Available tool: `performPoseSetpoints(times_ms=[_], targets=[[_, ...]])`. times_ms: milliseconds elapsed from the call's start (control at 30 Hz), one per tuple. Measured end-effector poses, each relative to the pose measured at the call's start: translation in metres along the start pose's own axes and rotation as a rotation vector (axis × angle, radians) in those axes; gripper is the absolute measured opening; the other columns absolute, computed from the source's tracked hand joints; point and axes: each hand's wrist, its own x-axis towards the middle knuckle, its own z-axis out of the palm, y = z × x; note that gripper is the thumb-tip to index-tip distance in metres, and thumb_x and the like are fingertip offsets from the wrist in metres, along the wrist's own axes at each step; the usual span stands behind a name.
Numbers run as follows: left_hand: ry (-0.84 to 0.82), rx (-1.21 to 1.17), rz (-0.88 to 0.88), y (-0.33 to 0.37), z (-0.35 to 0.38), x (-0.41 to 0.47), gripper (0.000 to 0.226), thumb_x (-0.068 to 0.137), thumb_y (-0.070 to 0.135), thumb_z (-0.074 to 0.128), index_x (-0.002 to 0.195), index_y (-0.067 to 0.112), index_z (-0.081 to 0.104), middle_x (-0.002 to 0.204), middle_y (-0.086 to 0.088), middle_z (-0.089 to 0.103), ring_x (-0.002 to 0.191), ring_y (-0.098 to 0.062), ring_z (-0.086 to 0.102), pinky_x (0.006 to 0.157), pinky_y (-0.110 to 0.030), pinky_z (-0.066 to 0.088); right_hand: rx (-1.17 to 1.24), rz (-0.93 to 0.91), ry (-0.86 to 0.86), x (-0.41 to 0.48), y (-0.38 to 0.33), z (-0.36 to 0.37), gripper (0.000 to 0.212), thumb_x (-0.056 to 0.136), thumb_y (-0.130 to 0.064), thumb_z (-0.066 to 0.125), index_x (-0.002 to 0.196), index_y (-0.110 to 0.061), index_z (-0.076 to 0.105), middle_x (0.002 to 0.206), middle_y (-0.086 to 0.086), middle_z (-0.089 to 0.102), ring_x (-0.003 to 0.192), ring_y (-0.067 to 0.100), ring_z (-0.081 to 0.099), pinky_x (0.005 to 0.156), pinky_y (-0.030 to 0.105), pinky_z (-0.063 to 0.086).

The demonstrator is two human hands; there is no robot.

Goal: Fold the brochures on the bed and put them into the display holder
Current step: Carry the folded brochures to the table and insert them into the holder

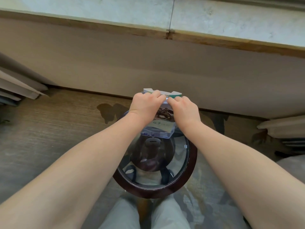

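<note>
Left grip (146, 103) and right grip (181, 108) meet above the far side of the round glass bench (193, 162), which carries the clear holder (170, 132); brochures (165, 115) stand upright inside it, long axis vertical. Both grips pinch their top edge, fingers (156, 95) curled, knuckles up, forearms (99, 154) stretched forward.

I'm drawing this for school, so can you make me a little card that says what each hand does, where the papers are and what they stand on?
left hand: fingers curled on the top edge of the brochures
right hand: close beside the left, fingers pinching the same top edge
brochures: upright inside the display holder
display holder: clear, standing at the far side of the table
table: round, glass top, dark rim
</note>
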Motion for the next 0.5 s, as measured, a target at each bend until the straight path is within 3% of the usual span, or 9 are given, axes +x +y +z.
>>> performPoseSetpoints(times_ms=[167,333,500], targets=[[-0.031,0.021,0.017,-0.002,-0.002,0.005,0.029,0.090,0.004,0.059,0.114,0.020,0.057,0.104,0.000,0.057,0.071,-0.023,0.043,0.059,-0.034,0.031,0.013,-0.037,0.011,0.005,0.006,0.000,0.032,0.094,-0.007,0.065,0.125,-0.014,0.059,0.110,0.010,0.066,0.093,0.029,0.053,0.064,0.038,0.043],[-0.067,0.033,0.012,-0.012,-0.012,0.006,0.033,0.090,0.003,0.057,0.119,0.020,0.054,0.108,-0.003,0.054,0.084,-0.029,0.062,0.060,-0.034,0.031,0.027,-0.075,0.022,0.014,0.002,-0.003,0.034,0.091,-0.005,0.066,0.124,-0.013,0.061,0.107,0.013,0.065,0.097,0.034,0.055,0.064,0.038,0.037],[-0.099,0.047,0.004,-0.019,-0.012,0.001,0.033,0.087,0.004,0.064,0.115,0.020,0.055,0.110,-0.001,0.057,0.088,-0.030,0.065,0.059,-0.033,0.031,0.043,-0.073,0.003,0.012,-0.007,0.002,0.027,0.092,-0.001,0.062,0.117,-0.011,0.060,0.106,0.015,0.065,0.099,0.037,0.057,0.064,0.039,0.034]])
